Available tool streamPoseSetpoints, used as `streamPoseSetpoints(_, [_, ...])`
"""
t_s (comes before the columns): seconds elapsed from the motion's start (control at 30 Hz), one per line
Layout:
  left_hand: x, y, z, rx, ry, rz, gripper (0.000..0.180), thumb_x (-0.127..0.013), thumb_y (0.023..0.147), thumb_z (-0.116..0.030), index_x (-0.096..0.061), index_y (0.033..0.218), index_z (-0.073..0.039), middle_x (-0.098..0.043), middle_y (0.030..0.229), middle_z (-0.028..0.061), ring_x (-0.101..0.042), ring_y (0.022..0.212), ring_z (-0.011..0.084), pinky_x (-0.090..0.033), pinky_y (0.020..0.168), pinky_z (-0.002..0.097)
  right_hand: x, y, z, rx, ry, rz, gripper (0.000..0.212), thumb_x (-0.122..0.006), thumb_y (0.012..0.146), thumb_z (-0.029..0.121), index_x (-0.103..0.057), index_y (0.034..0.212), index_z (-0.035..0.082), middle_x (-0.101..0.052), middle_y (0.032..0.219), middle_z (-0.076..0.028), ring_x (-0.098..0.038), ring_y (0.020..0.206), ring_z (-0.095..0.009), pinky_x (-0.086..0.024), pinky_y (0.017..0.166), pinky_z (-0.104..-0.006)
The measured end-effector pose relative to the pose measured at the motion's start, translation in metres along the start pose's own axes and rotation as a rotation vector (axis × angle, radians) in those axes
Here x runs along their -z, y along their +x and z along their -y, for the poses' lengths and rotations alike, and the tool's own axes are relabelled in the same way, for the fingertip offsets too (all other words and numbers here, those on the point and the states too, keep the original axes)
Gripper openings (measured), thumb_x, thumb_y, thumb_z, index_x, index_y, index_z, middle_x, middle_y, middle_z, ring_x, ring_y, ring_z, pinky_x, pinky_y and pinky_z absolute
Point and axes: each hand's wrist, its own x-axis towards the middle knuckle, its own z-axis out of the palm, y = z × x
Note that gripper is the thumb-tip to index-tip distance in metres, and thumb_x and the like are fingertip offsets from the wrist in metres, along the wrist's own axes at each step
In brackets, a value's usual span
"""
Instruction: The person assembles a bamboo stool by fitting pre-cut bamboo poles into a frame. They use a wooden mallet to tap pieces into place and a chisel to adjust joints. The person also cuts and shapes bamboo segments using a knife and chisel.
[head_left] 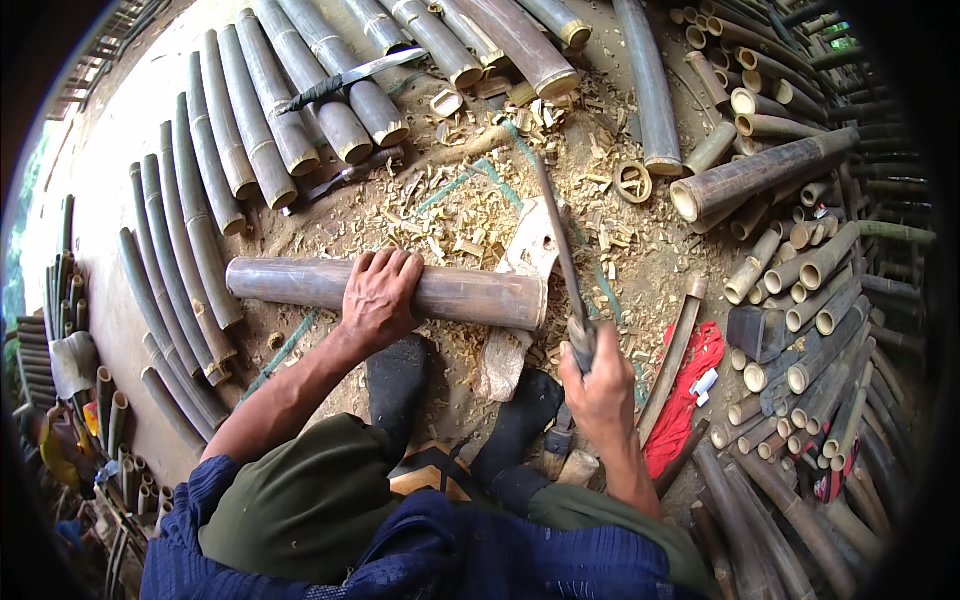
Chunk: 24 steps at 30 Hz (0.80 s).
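Observation:
Across the middle lies a thick brown bamboo tube (465, 296), with my left hand (382, 295) wrapped over it from above. Its right part rests on a pale, worn wooden block (535, 240) on the ground. My right hand (600, 385) grips the dark handle of a machete (562, 235). The long narrow blade points away from me, upright in the picture, just beyond the tube's right end. Whether the blade touches the tube I cannot tell.
Wood chips (590, 225) cover the ground. A second long knife (365, 75) lies across bamboo poles (265, 110) at the far left. Cut bamboo tubes (830, 250) are piled at right, near a red cloth (690, 390). My feet (520, 420) are close to the block.

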Motion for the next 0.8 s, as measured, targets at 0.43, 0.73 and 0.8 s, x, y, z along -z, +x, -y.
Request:
streamPoseSetpoints(0.43, [0.027,0.022,0.02,0.002,-0.074,0.449,0.08,-0.095,0.056,-0.03,-0.06,0.125,-0.009,-0.065,0.12,0.0095,-0.06,0.12,0.0299,-0.044,0.106,0.0476,0.006,-0.011,0.013,-0.08,0.079,-0.026,0.026,-0.072,0.095,0.008,-0.056,0.114,0.0,-0.067,0.075,-0.018,-0.071,0.062,-0.031,-0.055,0.058,-0.045])
streamPoseSetpoints(0.73, [0.016,0.017,0.022,-0.057,-0.066,0.254,0.059,-0.087,0.054,-0.026,-0.063,0.106,-0.008,-0.067,0.1,0.0105,-0.064,0.105,0.0312,-0.041,0.106,0.0465,-0.028,-0.005,-0.044,-0.335,-0.179,0.225,0.035,-0.069,0.092,0.012,-0.049,0.118,-0.001,-0.068,0.079,-0.028,-0.07,0.074,-0.05,-0.053,0.066,-0.0584])
streamPoseSetpoints(0.8, [0.015,0.013,0.025,-0.059,-0.058,0.223,0.058,-0.087,0.056,-0.026,-0.062,0.105,-0.009,-0.067,0.1,0.0103,-0.065,0.106,0.031,-0.04,0.107,0.0476,-0.018,-0.008,-0.028,-0.198,-0.223,0.181,0.028,-0.069,0.097,0.013,-0.051,0.113,-0.001,-0.071,0.081,-0.024,-0.074,0.069,-0.041,-0.057,0.06,-0.0498])
